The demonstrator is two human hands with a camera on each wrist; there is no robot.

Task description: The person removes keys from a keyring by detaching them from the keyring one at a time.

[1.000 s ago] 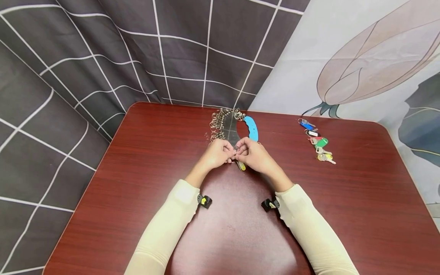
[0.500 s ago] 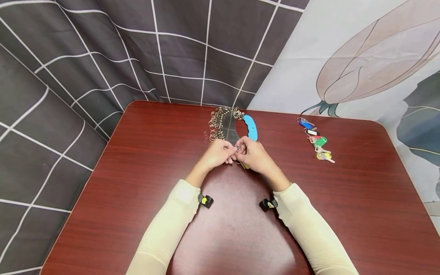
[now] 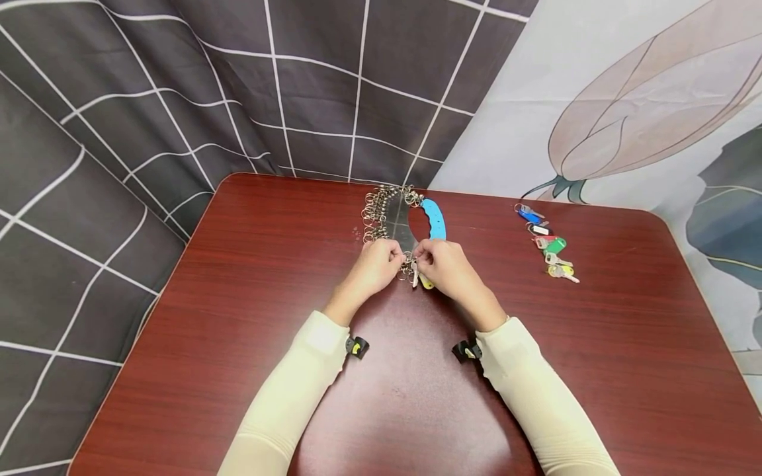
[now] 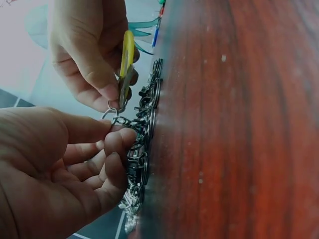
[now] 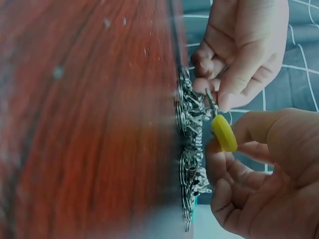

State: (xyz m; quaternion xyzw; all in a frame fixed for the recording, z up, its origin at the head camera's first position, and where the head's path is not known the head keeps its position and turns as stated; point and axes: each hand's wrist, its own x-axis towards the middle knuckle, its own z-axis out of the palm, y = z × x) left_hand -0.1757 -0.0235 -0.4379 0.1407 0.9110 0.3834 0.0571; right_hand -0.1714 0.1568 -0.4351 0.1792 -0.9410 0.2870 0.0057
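Both hands meet at the near end of a dark, fan-shaped plate [image 3: 400, 228] with a blue grip [image 3: 435, 219] and rows of metal clasps with rings [image 3: 374, 213]. Thumb and forefinger of the left hand [image 4: 55, 164] pinch a thin metal ring among the clasps [image 4: 142, 129]. Facing it, the right hand [image 3: 445, 263] pinches the ring end of a key with a yellow tag [image 5: 224, 133]. In the head view the silver key [image 3: 415, 275] dangles between the hands. The left wrist view shows the two rings touching; whether they are linked I cannot tell.
To the right on the red-brown table [image 3: 625, 344] lie several tagged keys in a column: a blue tag [image 3: 528, 215], a black one [image 3: 540, 230], a green one [image 3: 556, 245] and a yellow one [image 3: 562, 270]. A dark checked curtain [image 3: 315, 99] hangs behind the table.
The fingertips, pressed together earlier, are now slightly apart. The key has come into view hanging between them, and the yellow tag shows beside the right hand.
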